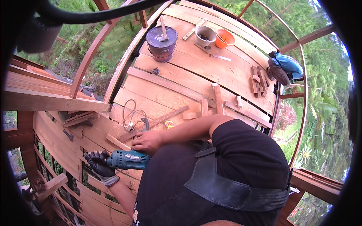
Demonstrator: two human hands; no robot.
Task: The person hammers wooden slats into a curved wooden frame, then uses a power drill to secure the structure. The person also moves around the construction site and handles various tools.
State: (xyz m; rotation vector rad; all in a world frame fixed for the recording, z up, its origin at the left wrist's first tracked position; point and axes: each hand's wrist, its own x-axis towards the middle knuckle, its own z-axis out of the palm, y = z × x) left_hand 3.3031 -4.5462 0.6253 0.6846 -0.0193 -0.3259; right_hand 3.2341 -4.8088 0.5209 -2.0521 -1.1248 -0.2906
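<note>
- The person's left hand (98,162), wearing a black glove, is closing tight around the front end of a blue power drill (127,159).
- The right hand (148,141), bare, is curling over the rear of the drill, fingers bent and resting on its housing; I cannot tell how firmly it is gripping.
- The drill is lying level between the two hands, its blue body scuffed, held against the reddish wooden slats (56,141) of a curved wall.
- A short wooden offcut (117,142) is lying just beside the right hand.
- A white cord (130,115) is looping over the plank floor (188,75) a little beyond, near a long thin batten (156,122).
- More loose battens (218,98) are lying across the boards at mid-floor.
- Farther off, a dark bucket (161,43) is standing with a hammer (163,30) on its lid, near a white bowl (205,35) and an orange bowl (224,38).
- At the far edge another person in blue (286,67) is crouching beside small wood blocks (259,83), green trees showing beyond the frame.
</note>
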